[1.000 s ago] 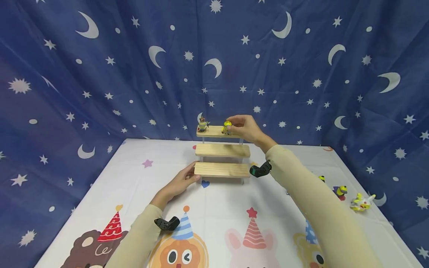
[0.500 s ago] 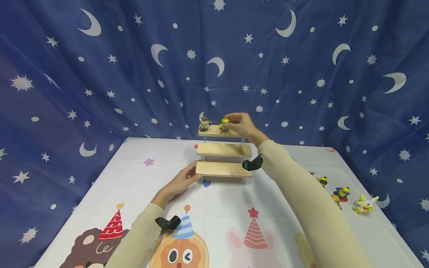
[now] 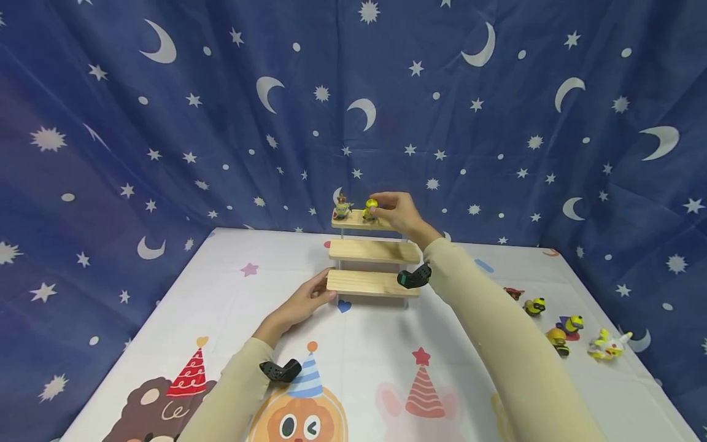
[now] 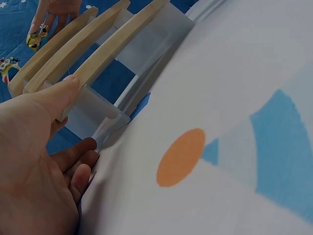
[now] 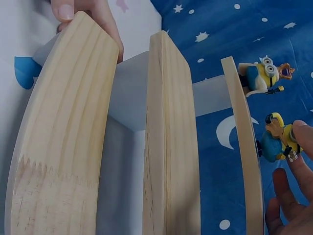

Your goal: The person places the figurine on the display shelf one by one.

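Note:
At the left end of a three-tier wooden display shelf (image 3: 374,250), my left hand (image 3: 301,305) grips the lowest board, thumb on its front edge (image 4: 73,83) and the other fingers curled beside the clear side panel (image 4: 93,115). My right hand (image 3: 402,213) pinches a yellow minion figurine (image 5: 278,139) in blue clothes between thumb and fingers, its feet right at the top board (image 5: 244,147). To its left on that board stands a second minion figurine (image 5: 259,77) with a crown. The middle and lowest boards hold no figurines.
Several more figurines lie on the table's right side: a reddish-brown piece (image 3: 513,293), yellow-and-black minions (image 3: 534,306), one with a purple cape (image 3: 571,325), and a white-and-yellow one (image 3: 606,345). A blue star-patterned curtain (image 3: 276,153) hangs behind the printed tablecloth (image 3: 232,301).
My right hand has shifted the minion figurine a little left along the top board, closer to the crowned one. The left hand keeps its place on the shelf. The head view has shifted slightly.

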`<state>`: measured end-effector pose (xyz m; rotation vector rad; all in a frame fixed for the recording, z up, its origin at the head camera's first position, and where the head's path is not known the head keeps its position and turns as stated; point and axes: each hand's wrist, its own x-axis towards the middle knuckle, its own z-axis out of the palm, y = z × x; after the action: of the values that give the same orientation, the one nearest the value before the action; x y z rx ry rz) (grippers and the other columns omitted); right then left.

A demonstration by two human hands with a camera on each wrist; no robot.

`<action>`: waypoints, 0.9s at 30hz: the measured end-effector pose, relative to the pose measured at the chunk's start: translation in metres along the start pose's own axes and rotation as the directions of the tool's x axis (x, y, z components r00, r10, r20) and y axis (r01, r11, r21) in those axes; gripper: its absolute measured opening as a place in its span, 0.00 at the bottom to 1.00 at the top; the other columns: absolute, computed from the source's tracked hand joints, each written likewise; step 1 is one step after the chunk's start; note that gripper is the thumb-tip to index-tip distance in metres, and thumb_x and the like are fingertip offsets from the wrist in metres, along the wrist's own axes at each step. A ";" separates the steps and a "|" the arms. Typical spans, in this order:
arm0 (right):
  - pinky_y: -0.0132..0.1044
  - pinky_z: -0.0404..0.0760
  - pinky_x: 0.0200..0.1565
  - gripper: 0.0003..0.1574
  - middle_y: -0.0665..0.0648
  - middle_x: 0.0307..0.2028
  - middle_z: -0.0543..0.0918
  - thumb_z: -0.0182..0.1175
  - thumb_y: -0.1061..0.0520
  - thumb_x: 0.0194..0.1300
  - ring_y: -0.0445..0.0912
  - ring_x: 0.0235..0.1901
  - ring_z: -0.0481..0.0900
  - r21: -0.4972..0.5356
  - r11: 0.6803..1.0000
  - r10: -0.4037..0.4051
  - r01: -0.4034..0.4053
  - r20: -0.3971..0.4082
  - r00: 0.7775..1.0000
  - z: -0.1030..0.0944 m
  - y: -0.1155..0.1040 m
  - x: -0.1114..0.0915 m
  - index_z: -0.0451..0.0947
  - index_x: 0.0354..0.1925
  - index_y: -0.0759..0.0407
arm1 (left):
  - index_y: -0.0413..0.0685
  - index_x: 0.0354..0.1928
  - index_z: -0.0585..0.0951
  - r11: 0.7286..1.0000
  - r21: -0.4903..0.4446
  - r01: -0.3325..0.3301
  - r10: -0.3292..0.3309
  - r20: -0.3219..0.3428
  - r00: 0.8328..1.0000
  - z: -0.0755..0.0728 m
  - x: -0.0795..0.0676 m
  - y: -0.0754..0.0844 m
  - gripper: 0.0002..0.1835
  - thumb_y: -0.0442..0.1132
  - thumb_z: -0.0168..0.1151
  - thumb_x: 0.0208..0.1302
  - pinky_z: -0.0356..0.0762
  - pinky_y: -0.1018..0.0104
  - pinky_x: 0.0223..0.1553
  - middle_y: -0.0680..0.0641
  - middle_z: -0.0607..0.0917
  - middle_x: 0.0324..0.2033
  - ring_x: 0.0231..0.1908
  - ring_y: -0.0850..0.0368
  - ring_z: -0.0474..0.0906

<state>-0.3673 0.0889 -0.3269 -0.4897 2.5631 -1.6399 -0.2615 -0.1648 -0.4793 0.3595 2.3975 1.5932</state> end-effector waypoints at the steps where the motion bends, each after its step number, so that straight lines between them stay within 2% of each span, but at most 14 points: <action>1: 0.52 0.76 0.66 0.26 0.61 0.67 0.76 0.62 0.58 0.72 0.55 0.67 0.75 0.001 1.000 0.000 0.000 -0.004 1.000 0.000 0.000 0.000 0.76 0.67 0.57 | 0.55 0.81 0.51 1.000 0.000 -0.003 0.003 0.001 1.000 0.000 0.000 0.000 0.41 0.52 0.58 0.74 0.63 0.40 0.72 0.41 0.69 0.73 0.70 0.43 0.67; 15: 0.51 0.79 0.62 0.26 0.62 0.65 0.79 0.62 0.59 0.72 0.56 0.62 0.79 -0.008 1.000 -0.006 0.006 -0.022 1.000 0.002 0.003 0.003 0.75 0.66 0.59 | 0.55 0.81 0.52 1.000 0.013 -0.002 0.003 -0.011 1.000 0.000 0.001 0.001 0.41 0.52 0.58 0.74 0.62 0.41 0.73 0.42 0.70 0.72 0.70 0.44 0.67; 27: 0.52 0.80 0.59 0.28 0.62 0.68 0.76 0.62 0.59 0.72 0.56 0.61 0.78 -0.040 0.999 -0.026 0.026 0.000 1.000 0.001 0.004 0.002 0.74 0.68 0.57 | 0.57 0.81 0.51 1.000 0.012 0.010 -0.010 -0.012 1.000 0.001 0.001 -0.001 0.41 0.54 0.58 0.74 0.62 0.40 0.73 0.43 0.70 0.72 0.70 0.44 0.67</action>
<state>-0.3699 0.0895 -0.3309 -0.5275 2.6052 -1.5995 -0.2625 -0.1638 -0.4804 0.3403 2.4148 1.5819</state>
